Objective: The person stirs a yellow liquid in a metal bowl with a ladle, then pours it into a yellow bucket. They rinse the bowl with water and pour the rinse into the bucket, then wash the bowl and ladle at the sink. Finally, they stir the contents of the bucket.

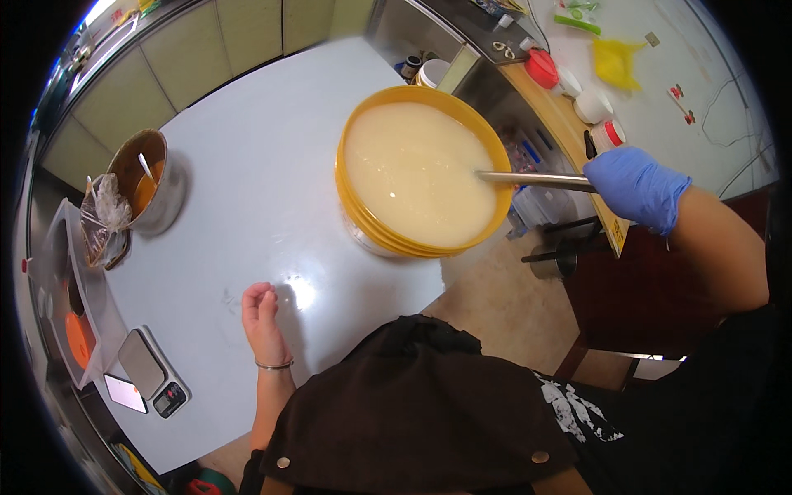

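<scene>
My right hand [640,189], in a blue glove, grips a metal handle [535,179]. The handle slants across the rim of a large yellow-rimmed bucket [349,226], and its far end is hidden in the pale creamy liquid [421,167] that fills the bucket close to the rim. Bare, with a bracelet [274,365] at the wrist, my left hand [263,315] hovers by the near part of the white table [210,260]. Its fingers are loosely curled together, and nothing shows in them.
At the left stand a metal pot [164,198] of orange-brown contents with a spoon, a knotted clear plastic bag [105,223] and a clear plastic bin [108,328]. A digital scale [148,365] lies beside a phone [125,393]. Jars [594,106] line a wooden-edged counter at right.
</scene>
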Tool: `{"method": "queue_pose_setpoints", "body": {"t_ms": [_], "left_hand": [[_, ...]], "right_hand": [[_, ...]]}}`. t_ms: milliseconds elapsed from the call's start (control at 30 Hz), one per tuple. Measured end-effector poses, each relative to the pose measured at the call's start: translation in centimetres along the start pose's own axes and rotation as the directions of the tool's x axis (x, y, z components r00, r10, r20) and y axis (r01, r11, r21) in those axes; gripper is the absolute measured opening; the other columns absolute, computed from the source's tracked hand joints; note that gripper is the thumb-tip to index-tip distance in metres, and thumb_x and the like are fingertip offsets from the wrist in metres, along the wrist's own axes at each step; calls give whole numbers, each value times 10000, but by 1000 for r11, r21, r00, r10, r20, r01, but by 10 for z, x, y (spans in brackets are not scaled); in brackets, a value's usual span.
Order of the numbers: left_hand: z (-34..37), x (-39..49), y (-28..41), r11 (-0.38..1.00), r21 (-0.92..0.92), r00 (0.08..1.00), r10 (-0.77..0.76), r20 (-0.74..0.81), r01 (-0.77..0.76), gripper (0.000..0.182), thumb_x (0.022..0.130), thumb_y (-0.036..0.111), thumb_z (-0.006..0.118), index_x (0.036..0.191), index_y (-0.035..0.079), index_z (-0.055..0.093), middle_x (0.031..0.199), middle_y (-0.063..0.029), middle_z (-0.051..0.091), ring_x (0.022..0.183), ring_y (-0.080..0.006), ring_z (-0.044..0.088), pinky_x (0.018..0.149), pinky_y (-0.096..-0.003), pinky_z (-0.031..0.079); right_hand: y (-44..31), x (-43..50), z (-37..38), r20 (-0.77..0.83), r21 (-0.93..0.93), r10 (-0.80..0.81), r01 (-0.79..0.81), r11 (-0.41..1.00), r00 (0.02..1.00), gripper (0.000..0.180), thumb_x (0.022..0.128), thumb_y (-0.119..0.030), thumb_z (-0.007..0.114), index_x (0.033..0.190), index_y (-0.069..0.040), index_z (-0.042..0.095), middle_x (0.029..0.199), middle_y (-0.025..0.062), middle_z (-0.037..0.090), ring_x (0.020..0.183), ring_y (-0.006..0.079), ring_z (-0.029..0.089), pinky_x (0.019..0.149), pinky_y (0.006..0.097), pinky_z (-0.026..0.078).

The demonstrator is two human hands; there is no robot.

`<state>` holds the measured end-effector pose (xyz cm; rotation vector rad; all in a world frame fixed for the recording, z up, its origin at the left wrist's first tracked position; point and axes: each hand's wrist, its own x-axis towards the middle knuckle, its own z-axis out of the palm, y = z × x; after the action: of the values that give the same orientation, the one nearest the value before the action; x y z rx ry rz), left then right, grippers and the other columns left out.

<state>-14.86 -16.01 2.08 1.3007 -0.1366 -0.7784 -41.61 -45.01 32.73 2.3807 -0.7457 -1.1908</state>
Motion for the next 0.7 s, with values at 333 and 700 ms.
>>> {"method": "queue_pose_setpoints", "body": {"t_ms": [333,700], "left_hand": [[-8,-2,0,1000,-27,999,0,-43,-1,114,862,99,515,971,67,531,927,8,518,862,-79,457,792,-230,369],[-5,-5,6,999,-30,999,13,33,-12,105,864,85,510,966,67,528,929,12,506,864,-79,447,799,-227,365]], "right_hand": [[-30,18,-44,683,379,-104,-229,897,723,216,790,-163,601,806,51,579,615,135,616,536,229,623,511,331,506],[-71,1,11,488,762,-534,-635,-126,691,200,825,-187,616,728,-49,509,482,24,436,364,120,430,345,242,366]]}}
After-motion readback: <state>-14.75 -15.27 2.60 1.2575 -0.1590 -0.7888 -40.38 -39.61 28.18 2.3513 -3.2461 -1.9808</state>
